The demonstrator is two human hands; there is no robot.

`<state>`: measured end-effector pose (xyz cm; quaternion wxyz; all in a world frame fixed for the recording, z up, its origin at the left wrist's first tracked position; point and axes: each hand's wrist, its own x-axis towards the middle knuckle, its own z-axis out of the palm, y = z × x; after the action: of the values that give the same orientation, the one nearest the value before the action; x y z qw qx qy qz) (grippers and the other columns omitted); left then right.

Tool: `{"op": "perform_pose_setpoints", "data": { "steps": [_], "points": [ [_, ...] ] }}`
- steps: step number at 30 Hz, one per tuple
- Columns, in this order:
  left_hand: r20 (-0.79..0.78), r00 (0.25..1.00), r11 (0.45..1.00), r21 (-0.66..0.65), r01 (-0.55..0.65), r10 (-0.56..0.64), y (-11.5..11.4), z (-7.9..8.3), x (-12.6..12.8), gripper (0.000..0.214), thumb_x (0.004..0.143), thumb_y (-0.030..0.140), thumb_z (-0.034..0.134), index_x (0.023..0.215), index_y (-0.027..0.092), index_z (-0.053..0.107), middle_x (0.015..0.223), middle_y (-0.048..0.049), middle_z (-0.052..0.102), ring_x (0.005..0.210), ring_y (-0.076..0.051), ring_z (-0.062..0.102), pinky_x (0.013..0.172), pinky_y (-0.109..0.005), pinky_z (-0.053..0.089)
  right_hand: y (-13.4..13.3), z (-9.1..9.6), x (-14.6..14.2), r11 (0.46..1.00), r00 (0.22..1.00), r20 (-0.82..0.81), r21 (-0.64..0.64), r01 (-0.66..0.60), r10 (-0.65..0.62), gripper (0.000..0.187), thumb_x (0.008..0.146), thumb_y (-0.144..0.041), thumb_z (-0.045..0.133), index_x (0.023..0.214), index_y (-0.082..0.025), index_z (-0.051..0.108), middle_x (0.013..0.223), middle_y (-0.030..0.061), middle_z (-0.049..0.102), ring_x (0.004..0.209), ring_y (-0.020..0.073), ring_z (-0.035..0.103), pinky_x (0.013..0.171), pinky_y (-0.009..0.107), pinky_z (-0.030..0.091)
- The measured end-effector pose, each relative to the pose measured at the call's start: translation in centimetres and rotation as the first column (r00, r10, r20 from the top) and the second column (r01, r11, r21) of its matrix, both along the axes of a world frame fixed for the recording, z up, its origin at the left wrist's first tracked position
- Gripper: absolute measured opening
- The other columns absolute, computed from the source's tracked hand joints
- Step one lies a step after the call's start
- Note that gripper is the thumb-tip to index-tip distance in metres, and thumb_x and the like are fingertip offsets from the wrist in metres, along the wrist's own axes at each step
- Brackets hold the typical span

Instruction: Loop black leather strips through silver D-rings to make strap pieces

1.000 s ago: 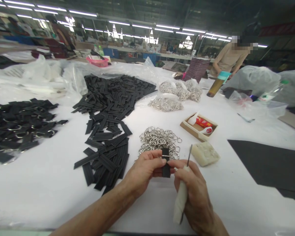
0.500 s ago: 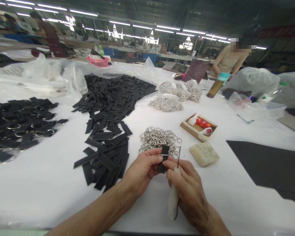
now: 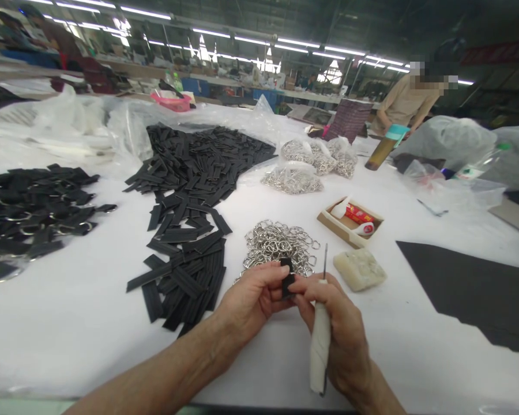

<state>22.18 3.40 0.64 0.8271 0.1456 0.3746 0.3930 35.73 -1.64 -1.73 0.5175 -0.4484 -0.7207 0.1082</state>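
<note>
My left hand pinches a short black strap upright between thumb and fingers. My right hand touches the strap's right side with its fingertips while also gripping an awl. The awl's white wrapped handle lies across the palm, and its thin metal spike points up and away from the strap. Just beyond my hands is a heap of metal D-rings. Flat black straps lie piled to the left of the rings. Farther left, black straps fitted with metal rings form another pile.
Right of the rings stand a small cardboard box with a red tube and white pieces, and a pale block. Bags of rings, a blue-lidded bottle and a black sheet lie around. A person works across the table.
The strap has dropped slightly and its metal ring is now mostly hidden by my fingers. My right hand and the awl have shifted a little right, with the awl standing more upright.
</note>
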Motion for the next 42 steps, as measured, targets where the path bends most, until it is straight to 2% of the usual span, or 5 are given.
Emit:
{"op": "perform_pose_setpoints", "data": {
  "steps": [4,8,16,22,42],
  "points": [
    [-0.038,0.999,1.000,0.026,-0.009,0.010,0.0,-0.3,0.0,0.020,0.067,0.004,0.063,0.076,0.016,0.051,0.061,-0.0016,0.067,0.052,-0.017,0.065,0.055,-0.030,0.056,0.1,0.0,-0.6,0.996,0.993,-0.078,-0.014,0.086,-0.087,0.020,0.084,-0.007,0.055,0.093,-0.025,0.054,0.089,0.0008,0.064,0.081,0.0155,0.060,0.071,0.028,0.050],
    [-0.064,0.997,0.988,0.149,0.041,-0.032,-0.1,-0.4,-0.1,0.016,0.064,0.011,0.071,0.072,0.013,0.057,0.067,-0.0041,0.069,0.057,-0.018,0.067,0.060,-0.030,0.056,0.3,0.5,-1.3,0.971,0.961,-0.160,-0.112,0.210,-0.227,0.013,0.083,-0.012,0.059,0.089,-0.023,0.055,0.079,-0.0013,0.061,0.067,0.0123,0.058,0.057,0.021,0.048],
    [-0.127,0.991,0.957,0.290,0.007,0.031,-0.8,-0.1,0.0,0.027,0.065,0.028,0.078,0.082,0.012,0.063,0.072,-0.0066,0.071,0.064,-0.021,0.068,0.070,-0.035,0.056,0.7,1.1,-1.4,0.942,0.933,-0.248,-0.274,0.192,-0.262,0.008,0.083,-0.018,0.059,0.087,-0.022,0.054,0.072,-0.0023,0.059,0.061,0.0115,0.057,0.052,0.020,0.047],
    [-0.219,0.974,0.889,0.434,0.144,-0.051,-0.8,-0.4,-0.1,0.021,0.073,0.024,0.072,0.089,0.012,0.066,0.085,-0.0074,0.072,0.078,-0.018,0.067,0.079,-0.031,0.052,0.8,1.5,-0.9,0.913,0.921,-0.279,-0.378,0.155,-0.272,0.007,0.082,-0.019,0.059,0.084,-0.021,0.053,0.068,-0.0038,0.059,0.057,0.0110,0.055,0.049,0.020,0.044],
    [-0.334,0.941,0.914,0.399,0.081,0.062,-1.0,0.1,0.1,0.028,0.071,0.026,0.073,0.089,0.012,0.057,0.076,-0.0075,0.073,0.064,-0.017,0.069,0.067,-0.026,0.054,1.0,1.7,-1.5,0.894,0.890,-0.330,-0.418,0.161,-0.314,0.010,0.079,-0.017,0.059,0.080,-0.022,0.050,0.066,-0.0059,0.055,0.057,0.0100,0.051,0.053,0.020,0.042]
  ]
}}
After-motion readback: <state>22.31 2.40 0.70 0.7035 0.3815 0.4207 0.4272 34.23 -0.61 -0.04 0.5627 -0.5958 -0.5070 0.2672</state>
